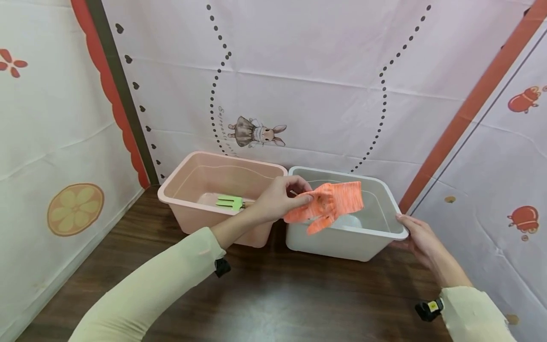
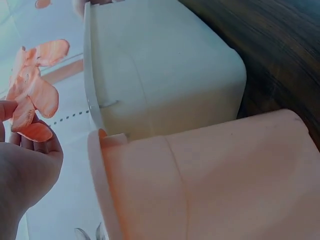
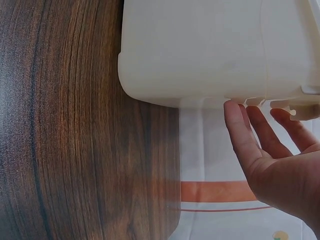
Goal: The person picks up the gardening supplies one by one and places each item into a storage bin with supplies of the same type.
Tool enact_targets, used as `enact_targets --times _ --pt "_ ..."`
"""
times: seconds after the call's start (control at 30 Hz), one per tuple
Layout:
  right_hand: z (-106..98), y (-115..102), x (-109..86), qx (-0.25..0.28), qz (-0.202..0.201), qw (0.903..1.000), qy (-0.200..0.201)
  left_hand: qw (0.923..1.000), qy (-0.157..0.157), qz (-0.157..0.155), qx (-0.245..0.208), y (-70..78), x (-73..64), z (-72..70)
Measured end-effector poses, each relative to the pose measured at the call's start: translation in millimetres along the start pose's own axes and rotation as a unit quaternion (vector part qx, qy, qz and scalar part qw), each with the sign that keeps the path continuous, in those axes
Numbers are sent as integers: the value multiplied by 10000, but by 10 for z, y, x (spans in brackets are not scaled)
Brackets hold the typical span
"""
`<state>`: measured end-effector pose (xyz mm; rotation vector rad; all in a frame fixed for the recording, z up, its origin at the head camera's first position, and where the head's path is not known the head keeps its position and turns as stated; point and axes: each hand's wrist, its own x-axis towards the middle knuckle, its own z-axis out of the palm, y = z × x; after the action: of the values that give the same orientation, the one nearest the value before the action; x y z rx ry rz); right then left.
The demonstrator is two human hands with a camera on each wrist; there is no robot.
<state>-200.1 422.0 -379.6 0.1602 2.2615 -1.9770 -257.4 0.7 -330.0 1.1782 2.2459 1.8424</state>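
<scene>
An orange knit glove [image 1: 326, 204] hangs from my left hand [image 1: 278, 194], pinched between thumb and fingers at its finger end. It is above the white bin [image 1: 325, 244], its cuff to the right. In the left wrist view the glove [image 2: 35, 90] shows its limp fingers above the hand [image 2: 27, 172]. My right hand [image 1: 423, 237] holds the right end of the white bin at the rim. In the right wrist view the fingers of that hand [image 3: 280, 167] touch the bin's outer wall [image 3: 200, 55]; the thumb is hidden there.
Left of the white bin stands a pink bin [image 1: 179, 209], with a green garden hand fork [image 1: 231, 203] inside, its handle partly hidden by my left arm. Both bins stand on a dark wooden table [image 1: 273, 304]. Printed cloth walls [image 1: 299, 95] rise behind and at both sides.
</scene>
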Motion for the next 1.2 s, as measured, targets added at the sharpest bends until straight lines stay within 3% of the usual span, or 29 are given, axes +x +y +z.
enact_targets --times 0.43,0.7,0.87,1.2 --pt "3 -16 19 -81 34 10000 14 9990 301 -85 -316 -100 178 39" --pt "-9 -11 25 -219 50 9997 27 9989 427 -151 -68 -109 324 78" --pt "-12 -7 18 -237 27 9997 27 9985 516 -132 -149 -139 402 139" --pt "5 -8 -6 -229 -5 9997 28 9973 611 -395 49 -301 443 302"
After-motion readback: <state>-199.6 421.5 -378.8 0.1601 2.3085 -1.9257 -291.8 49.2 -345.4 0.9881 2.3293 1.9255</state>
